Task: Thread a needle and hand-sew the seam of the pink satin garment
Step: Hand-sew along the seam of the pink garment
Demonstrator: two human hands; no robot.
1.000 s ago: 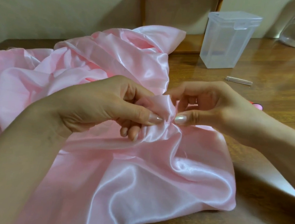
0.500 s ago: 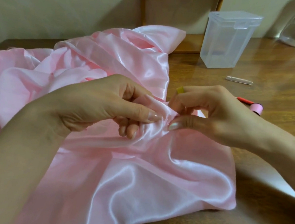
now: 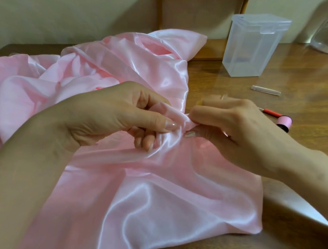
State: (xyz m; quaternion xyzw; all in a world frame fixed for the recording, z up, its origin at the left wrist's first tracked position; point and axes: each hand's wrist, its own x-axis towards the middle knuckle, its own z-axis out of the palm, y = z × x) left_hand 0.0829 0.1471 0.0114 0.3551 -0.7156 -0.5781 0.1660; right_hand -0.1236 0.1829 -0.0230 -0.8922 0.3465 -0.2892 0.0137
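The garment (image 3: 153,193), of pink satin, is spread and bunched on a wooden table (image 3: 302,77). A raised fold at the garment's middle is pinched between the thumb and curled fingers of the left hand (image 3: 108,115) and, from the opposite side, by the thumb and forefinger of the right hand (image 3: 237,134). Right of the garment are laid a pink thread spool (image 3: 284,122), a red-handled tool (image 3: 272,113) and a clear tube (image 3: 265,90); beyond its far right edge a clear lidded box (image 3: 253,46) is stood upright.

Soft, warm indoor light; white glare on the satin (image 3: 142,198) folds, slight motion blur, wide-angle bending at edges
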